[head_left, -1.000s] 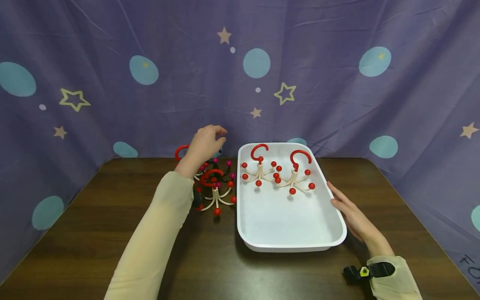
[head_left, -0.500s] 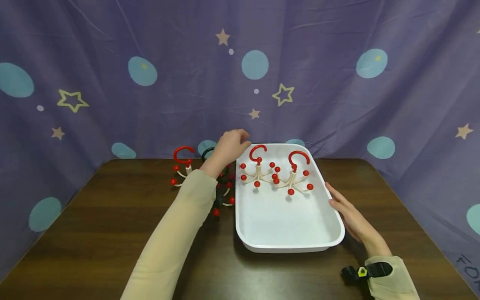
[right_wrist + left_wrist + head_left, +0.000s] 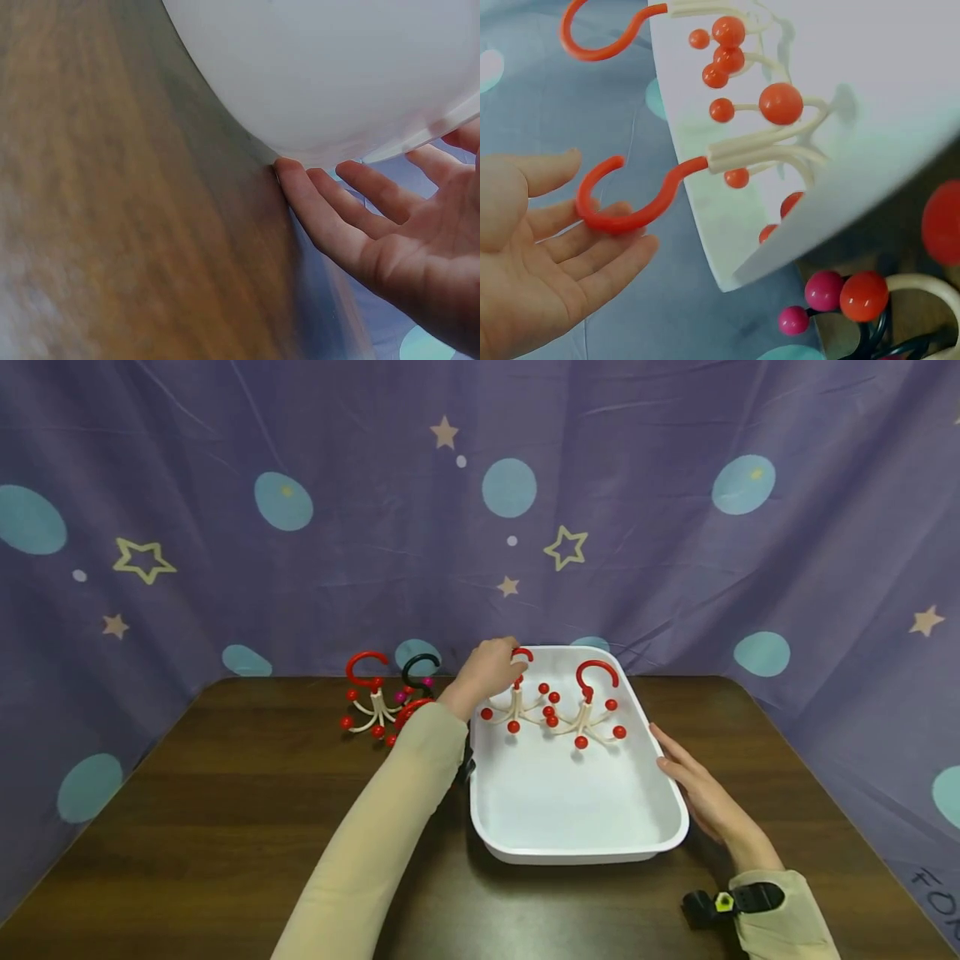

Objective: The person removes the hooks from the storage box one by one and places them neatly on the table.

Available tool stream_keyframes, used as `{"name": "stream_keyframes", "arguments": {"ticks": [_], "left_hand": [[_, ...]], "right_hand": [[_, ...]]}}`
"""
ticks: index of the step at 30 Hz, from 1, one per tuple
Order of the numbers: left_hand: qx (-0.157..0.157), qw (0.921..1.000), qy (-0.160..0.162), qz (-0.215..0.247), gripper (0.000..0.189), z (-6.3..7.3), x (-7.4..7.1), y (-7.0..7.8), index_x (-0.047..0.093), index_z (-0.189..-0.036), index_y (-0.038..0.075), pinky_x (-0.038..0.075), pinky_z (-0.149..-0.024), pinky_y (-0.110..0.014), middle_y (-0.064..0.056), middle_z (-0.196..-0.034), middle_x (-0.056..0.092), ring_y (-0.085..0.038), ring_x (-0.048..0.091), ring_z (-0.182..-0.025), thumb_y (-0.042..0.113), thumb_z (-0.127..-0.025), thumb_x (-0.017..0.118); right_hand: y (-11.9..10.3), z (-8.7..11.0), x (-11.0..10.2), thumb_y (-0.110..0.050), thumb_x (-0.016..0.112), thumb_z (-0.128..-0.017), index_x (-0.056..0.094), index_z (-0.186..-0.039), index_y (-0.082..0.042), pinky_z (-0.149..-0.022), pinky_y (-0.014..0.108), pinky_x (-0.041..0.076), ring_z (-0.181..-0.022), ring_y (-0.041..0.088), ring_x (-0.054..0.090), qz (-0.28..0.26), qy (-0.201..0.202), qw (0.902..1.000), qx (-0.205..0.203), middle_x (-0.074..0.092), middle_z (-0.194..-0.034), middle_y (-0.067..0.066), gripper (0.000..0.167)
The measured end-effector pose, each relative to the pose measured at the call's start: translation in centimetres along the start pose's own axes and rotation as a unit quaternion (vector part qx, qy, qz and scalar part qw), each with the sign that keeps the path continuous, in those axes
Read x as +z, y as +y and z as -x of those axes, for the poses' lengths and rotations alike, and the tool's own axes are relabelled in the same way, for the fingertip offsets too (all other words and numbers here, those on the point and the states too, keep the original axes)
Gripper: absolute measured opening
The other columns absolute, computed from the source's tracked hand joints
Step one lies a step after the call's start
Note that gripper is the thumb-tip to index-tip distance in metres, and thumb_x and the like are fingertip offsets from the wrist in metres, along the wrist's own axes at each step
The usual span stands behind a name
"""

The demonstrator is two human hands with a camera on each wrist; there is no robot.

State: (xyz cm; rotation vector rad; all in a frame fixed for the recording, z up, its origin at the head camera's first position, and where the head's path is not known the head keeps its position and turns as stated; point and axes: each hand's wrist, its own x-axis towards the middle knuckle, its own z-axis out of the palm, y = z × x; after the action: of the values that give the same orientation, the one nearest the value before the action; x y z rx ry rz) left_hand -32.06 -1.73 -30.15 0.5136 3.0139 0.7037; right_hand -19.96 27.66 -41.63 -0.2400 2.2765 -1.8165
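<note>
A white hanger (image 3: 516, 703) with a red hook and red ball tips stands in the white tray (image 3: 577, 810), at its far left. My left hand (image 3: 486, 672) is at that hook. In the left wrist view the red hook (image 3: 634, 219) lies between the thumb and the loosely extended fingers, in front of the fingers; the thumb is apart from it. A like hanger (image 3: 587, 717) stands beside it to the right. My right hand (image 3: 712, 806) rests against the tray's right side; in the right wrist view its fingertips (image 3: 289, 166) touch the outer wall.
Left of the tray, a white hanger (image 3: 377, 703) with a red hook stands on the brown table (image 3: 187, 827). A black hook (image 3: 418, 667) with magenta balls is beside it. My left sleeve partly hides another red hook (image 3: 408, 713). A patterned curtain (image 3: 637, 568) hangs behind.
My left hand has moved right and down, from above the hangers on the table to the left hook in the tray. My right hand stays on the tray's side.
</note>
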Motion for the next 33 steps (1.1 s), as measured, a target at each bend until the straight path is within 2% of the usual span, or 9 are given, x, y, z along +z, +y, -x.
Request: {"name": "stream_keyframes", "arguments": {"ticks": [4, 12, 19, 26, 30, 33], "left_hand": [[-0.003, 1.0, 0.004, 0.004, 0.039, -0.22, 0.53, 0.27, 0.049, -0.128, 0.006, 0.046, -0.089, -0.035, -0.009, -0.12, 0.058, -0.022, 0.057, -0.106, 0.022, -0.092, 0.052], [-0.017, 0.9995, 0.024, 0.012, 0.036, -0.23, 0.66, 0.35, 0.053, -0.126, 0.009, 0.049, -0.079, -0.032, -0.007, -0.118, 0.059, -0.022, 0.059, -0.096, 0.005, -0.091, 0.046], [-0.017, 0.9992, 0.035, 0.013, 0.034, -0.02, 0.74, 0.48, 0.055, -0.124, 0.011, 0.049, -0.069, -0.028, -0.008, -0.117, 0.06, -0.02, 0.06, -0.084, 0.006, -0.091, 0.046], [-0.025, 0.9985, 0.04, 0.028, 0.033, 0.23, 0.71, 0.42, 0.055, -0.124, 0.011, 0.044, -0.054, -0.022, -0.009, -0.116, 0.06, -0.016, 0.057, -0.066, 0.007, -0.092, 0.046], [-0.016, 0.9979, 0.056, 0.029, 0.031, 0.25, 0.5, 0.45, 0.056, -0.122, 0.011, 0.045, -0.055, -0.023, -0.009, -0.115, 0.061, -0.016, 0.059, -0.07, 0.007, -0.092, 0.049], [-0.004, 0.9972, 0.071, 0.024, 0.029, 0.23, 0.19, 0.64, 0.058, -0.12, 0.011, 0.049, -0.063, -0.025, -0.008, -0.113, 0.062, -0.018, 0.062, -0.081, 0.008, -0.091, 0.05]], "right_hand": [[0.13, -0.07, -0.17, -0.031, 0.035, -0.098, 0.006, -0.147, -0.018, -0.086, 0.016, 0.036, -0.135, 0.037, 0.01, 0.003, 0.002, 1.0, 0.004, -0.005, -0.153, 0.012, 0.059], [0.16, -0.18, -0.12, -0.032, 0.035, -0.098, 0.005, -0.147, -0.017, -0.087, 0.018, 0.036, -0.135, 0.037, 0.01, 0.005, 0.001, 1.0, 0.005, -0.005, -0.153, 0.012, 0.059], [-0.01, -0.03, -0.03, -0.031, 0.035, -0.098, 0.004, -0.147, -0.016, -0.084, 0.013, 0.037, -0.134, 0.038, 0.009, -0.005, -0.001, 1.0, -0.001, -0.005, -0.152, 0.014, 0.059], [-0.02, -0.04, 0.08, -0.031, 0.035, -0.098, 0.004, -0.147, -0.017, -0.088, 0.021, 0.037, -0.134, 0.038, 0.012, 0.0, -0.004, 1.0, 0.003, -0.005, -0.152, 0.014, 0.06], [0.01, -0.08, 0.06, -0.031, 0.034, -0.098, 0.004, -0.147, -0.016, -0.084, 0.015, 0.037, -0.134, 0.038, 0.011, -0.003, -0.003, 1.0, 0.001, -0.005, -0.152, 0.014, 0.059], [0.01, -0.07, -0.01, -0.031, 0.034, -0.098, 0.004, -0.147, -0.015, -0.082, 0.012, 0.037, -0.134, 0.039, 0.01, -0.005, -0.003, 1.0, 0.001, -0.005, -0.152, 0.014, 0.06]]}}
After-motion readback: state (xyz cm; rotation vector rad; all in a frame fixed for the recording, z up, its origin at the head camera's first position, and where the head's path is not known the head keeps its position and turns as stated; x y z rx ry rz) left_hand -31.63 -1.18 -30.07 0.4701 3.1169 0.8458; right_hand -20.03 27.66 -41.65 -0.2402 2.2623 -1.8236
